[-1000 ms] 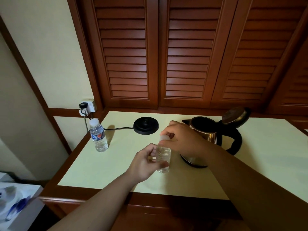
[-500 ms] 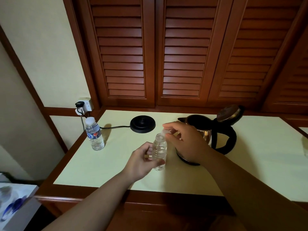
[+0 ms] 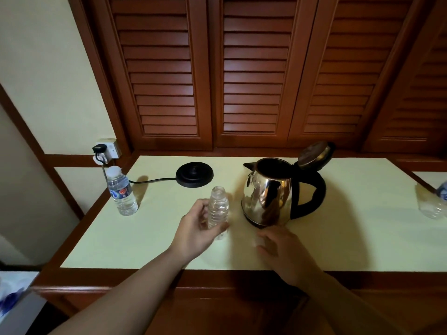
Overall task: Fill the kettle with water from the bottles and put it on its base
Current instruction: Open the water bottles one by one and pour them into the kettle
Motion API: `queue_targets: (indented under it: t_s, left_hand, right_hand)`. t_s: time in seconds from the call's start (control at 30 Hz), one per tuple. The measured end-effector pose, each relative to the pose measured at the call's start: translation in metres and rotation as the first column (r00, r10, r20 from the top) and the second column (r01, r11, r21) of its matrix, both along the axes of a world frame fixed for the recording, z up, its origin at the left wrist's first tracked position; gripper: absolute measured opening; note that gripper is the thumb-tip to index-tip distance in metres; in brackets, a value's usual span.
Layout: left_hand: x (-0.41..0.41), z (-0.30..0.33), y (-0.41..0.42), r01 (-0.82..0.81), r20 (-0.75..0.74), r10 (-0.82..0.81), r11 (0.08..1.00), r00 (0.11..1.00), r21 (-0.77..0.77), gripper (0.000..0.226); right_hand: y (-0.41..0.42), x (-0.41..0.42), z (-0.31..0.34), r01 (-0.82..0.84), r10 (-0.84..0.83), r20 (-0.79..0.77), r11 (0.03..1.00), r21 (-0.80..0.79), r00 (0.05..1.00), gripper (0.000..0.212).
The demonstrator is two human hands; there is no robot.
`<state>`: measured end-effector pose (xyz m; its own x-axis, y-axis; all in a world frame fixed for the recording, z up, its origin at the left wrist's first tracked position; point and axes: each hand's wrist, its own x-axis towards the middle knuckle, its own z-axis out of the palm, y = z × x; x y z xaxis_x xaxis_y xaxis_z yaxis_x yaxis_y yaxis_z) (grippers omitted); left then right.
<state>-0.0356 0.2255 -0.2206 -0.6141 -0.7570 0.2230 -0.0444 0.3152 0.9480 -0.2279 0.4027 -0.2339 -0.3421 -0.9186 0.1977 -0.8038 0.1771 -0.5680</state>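
Note:
My left hand (image 3: pixel 196 228) grips a small clear water bottle (image 3: pixel 218 209), upright on the pale table with its mouth uncapped. My right hand (image 3: pixel 283 250) lies low on the table near the front edge, fingertips pinching what looks like the white bottle cap (image 3: pixel 259 241). The steel kettle (image 3: pixel 266 197) with black handle stands just right of the bottle, lid (image 3: pixel 314 154) flipped open. Its round black base (image 3: pixel 194 174) sits behind and to the left, apart from the kettle. A second, capped and labelled bottle (image 3: pixel 122 192) stands at the table's left edge.
A cord runs from the base to a wall socket (image 3: pixel 107 149) at the back left. Another bottle (image 3: pixel 435 204) shows at the far right edge. Louvred wooden doors (image 3: pixel 251 68) rise behind the table (image 3: pixel 362 238). A white box (image 3: pixel 14 293) sits low at the left.
My right hand has come off the top of the bottle with the cap and dropped to the table in front of the kettle. The bottle's mouth is now bare.

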Motion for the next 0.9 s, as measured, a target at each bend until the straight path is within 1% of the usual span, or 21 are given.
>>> queue_targets:
  t_s: [0.07,0.13,0.2,0.27,0.33,0.4,0.5,0.6,0.67,0.77,0.83,0.9]
  left_hand:
    - [-0.001,0.002,0.000,-0.026,0.004,0.026,0.999,1.000,-0.025,0.055]
    - [-0.002,0.006,0.001,-0.040,0.008,0.041,0.998,0.999,-0.043,0.050]
    - [-0.004,0.015,0.000,-0.050,0.019,0.051,0.998,0.998,-0.049,0.046]
    - [-0.006,0.026,-0.003,-0.037,0.032,0.039,0.997,0.999,-0.062,0.044]
    - [-0.008,0.040,-0.008,-0.009,0.053,0.015,0.994,0.999,-0.107,0.045]
    - [-0.012,0.055,-0.016,0.011,0.085,0.004,0.986,0.996,-0.166,0.046]
    - [-0.022,0.079,-0.030,0.021,0.135,0.013,0.969,0.991,-0.246,0.049]
    - [-0.033,0.106,-0.040,0.072,0.213,-0.002,0.944,0.977,-0.322,0.055]
    - [-0.040,0.125,-0.043,0.112,0.281,0.006,0.909,0.960,-0.401,0.054]
    - [-0.052,0.149,-0.045,0.167,0.401,0.071,0.833,0.913,-0.527,0.050]
    - [-0.060,0.162,-0.047,0.232,0.482,0.133,0.746,0.866,-0.624,0.055]
    - [-0.067,0.173,-0.049,0.301,0.539,0.187,0.661,0.821,-0.687,0.057]
  right_hand:
    - [0.007,-0.006,-0.002,0.066,-0.067,-0.025,0.997,-0.025,0.997,0.026]
    - [0.012,-0.016,-0.001,0.169,-0.173,-0.069,0.984,-0.060,0.982,0.025]
    - [0.016,-0.028,0.000,0.270,-0.276,-0.139,0.961,-0.060,0.951,0.035]
    - [0.020,-0.041,-0.002,0.347,-0.341,-0.195,0.938,-0.004,0.920,0.053]
    - [0.020,-0.049,-0.006,0.378,-0.360,-0.202,0.924,0.061,0.911,0.072]
    - [0.018,-0.051,-0.009,0.377,-0.349,-0.203,0.919,0.115,0.915,0.083]
    - [0.015,-0.051,-0.012,0.359,-0.317,-0.230,0.918,0.169,0.920,0.086]
    - [0.015,-0.053,-0.014,0.350,-0.309,-0.227,0.921,0.173,0.924,0.088]
    - [0.016,-0.054,-0.014,0.350,-0.312,-0.221,0.923,0.161,0.924,0.088]
    - [0.016,-0.053,-0.013,0.351,-0.317,-0.211,0.924,0.150,0.925,0.087]
    - [0.017,-0.053,-0.013,0.351,-0.319,-0.211,0.927,0.133,0.924,0.087]
    - [0.017,-0.053,-0.013,0.349,-0.318,-0.211,0.928,0.128,0.924,0.086]
